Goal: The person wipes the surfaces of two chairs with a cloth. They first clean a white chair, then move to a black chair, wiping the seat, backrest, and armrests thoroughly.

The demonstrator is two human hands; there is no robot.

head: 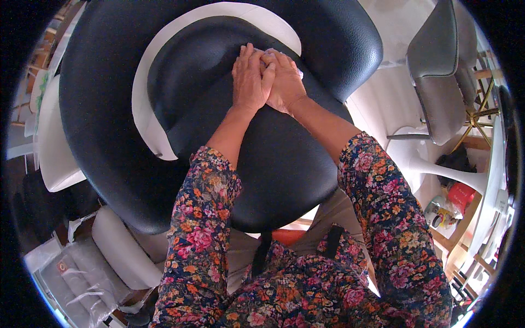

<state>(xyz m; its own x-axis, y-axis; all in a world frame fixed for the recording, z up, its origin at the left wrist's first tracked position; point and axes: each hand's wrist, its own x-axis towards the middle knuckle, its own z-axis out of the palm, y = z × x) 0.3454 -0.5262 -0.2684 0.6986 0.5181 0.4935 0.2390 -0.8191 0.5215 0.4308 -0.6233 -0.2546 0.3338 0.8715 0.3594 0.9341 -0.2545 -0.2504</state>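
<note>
A black leather-like chair point(287, 172) with a curved, wrap-around back stands before me, its seat facing up. My right hand point(286, 80) presses down on a pale cloth point(301, 74) near the rear of the seat. Only small edges of the cloth show beside the palm and at the fingertips; the rest is hidden beneath. Against it lies my left hand point(251, 78), fingers stretched forward and thumb crossing over the right hand. Whether the left fingers also grip the cloth is hidden. A white band point(141, 106) runs around the inside of the backrest.
Grey upholstered chairs point(441, 98) with brass-coloured legs stand at the right, near a white pedestal base point(443, 170). A red package point(461, 194) sits below them. At lower left is a plastic-wrapped grey chair point(82, 274); a white chair point(59, 143) is at far left.
</note>
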